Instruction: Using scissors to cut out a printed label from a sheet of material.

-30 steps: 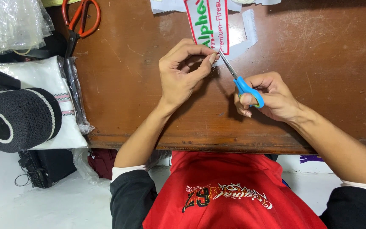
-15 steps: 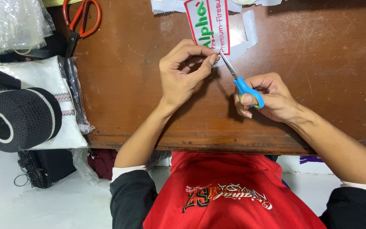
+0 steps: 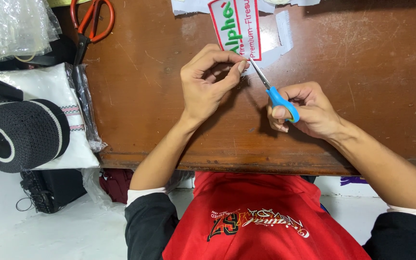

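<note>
**Small scissors at the edge of an embroidered patch**

The right hand (image 3: 309, 110) is closed around the blue plastic handles of a small pair of steel-bladed scissors (image 3: 271, 91), fingers through the loops, blades nearly together and pointing up toward the left hand. The left hand (image 3: 208, 82) pinches, thumb against forefinger, the lower corner of a white embroidered patch with a red border and green and red lettering (image 3: 237, 26), right where the blade tips meet it. The patch lies on white backing scraps (image 3: 280, 36) on the worn brown wooden table (image 3: 371, 72). Farther left lie large orange-handled shears (image 3: 90, 24), a black knitted cap with a white band (image 3: 22, 135), and clear plastic bags (image 3: 13, 24).
</note>
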